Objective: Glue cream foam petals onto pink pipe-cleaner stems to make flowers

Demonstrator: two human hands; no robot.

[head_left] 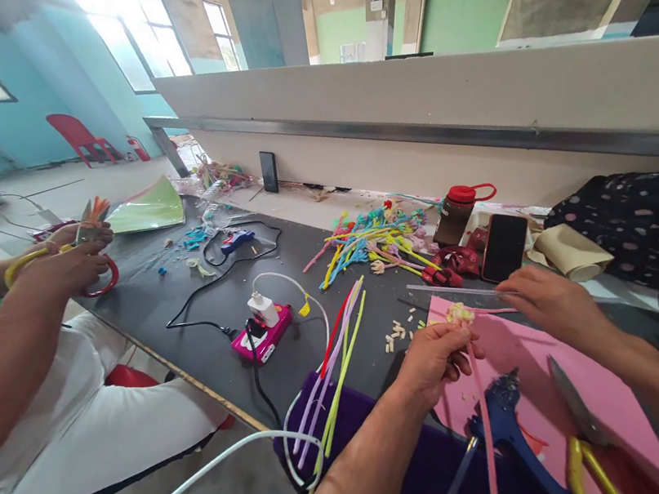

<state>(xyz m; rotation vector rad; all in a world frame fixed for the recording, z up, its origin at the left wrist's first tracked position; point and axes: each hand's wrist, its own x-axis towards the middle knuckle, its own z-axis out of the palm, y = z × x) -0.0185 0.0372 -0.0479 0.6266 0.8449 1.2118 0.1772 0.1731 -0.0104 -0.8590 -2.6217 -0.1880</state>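
My left hand [441, 352] pinches the pink pipe-cleaner stem [486, 430] of a small pale yellow flower [459, 313]. The stem hangs down past the fingers. My right hand [551, 300] is closed at the end of a clear glue stick [450, 288], which points left above the table. Another pink strand [493, 311] runs from beside the flower to under the right fingers; whether they grip it too is hidden. Below the hands, a blue glue gun [503, 411] and yellow-handled scissors [578, 416] lie over a pink sheet [623, 409].
Pipe cleaners [348, 368] stick up from a purple container [311, 394]. A magenta power strip [262, 335] with cables sits nearby. Behind are a pipe-cleaner pile [366, 241], a bottle [454, 216] and a phone [503, 246]. At left, a co-worker's hands [75, 260] hold scissors.
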